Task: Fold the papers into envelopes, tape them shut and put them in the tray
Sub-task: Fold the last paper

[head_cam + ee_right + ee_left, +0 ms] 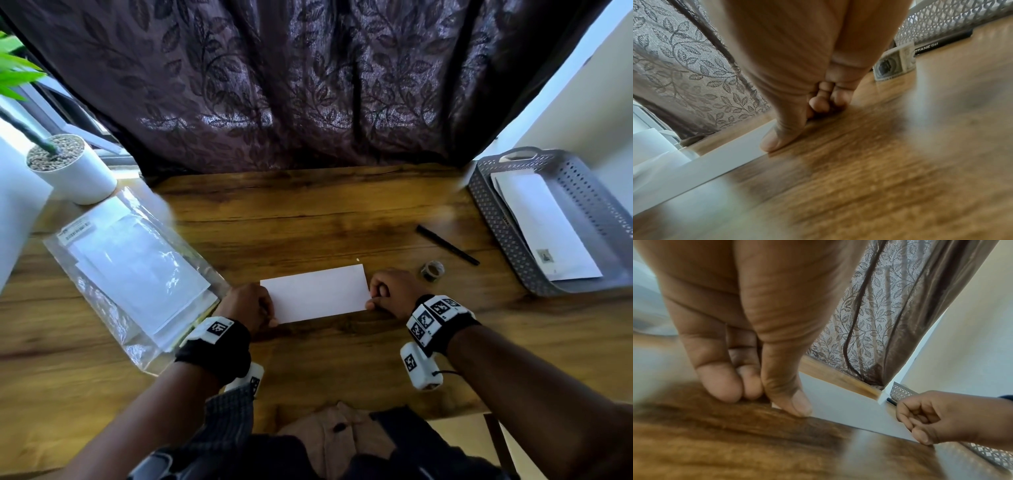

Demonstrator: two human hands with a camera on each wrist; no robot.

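Note:
A folded white paper (317, 294) lies flat on the wooden table in front of me. My left hand (269, 315) has its fingers curled and its thumb (793, 404) pinning the paper's near left corner. My right hand (375, 299) is curled the same way, and its thumb (772, 142) holds down the near right corner. A small patterned tape roll (432, 270) stands just right of my right hand. At the far right, the grey perforated tray (503, 236) holds white envelopes (541, 222), the top one stamped.
A black pen (447, 245) lies between the tape roll and the tray. On the left is a clear plastic bag of white sheets (137, 270). Behind it stands a white plant pot (72, 168). A dark leaf-patterned curtain (308, 85) hangs along the table's back edge.

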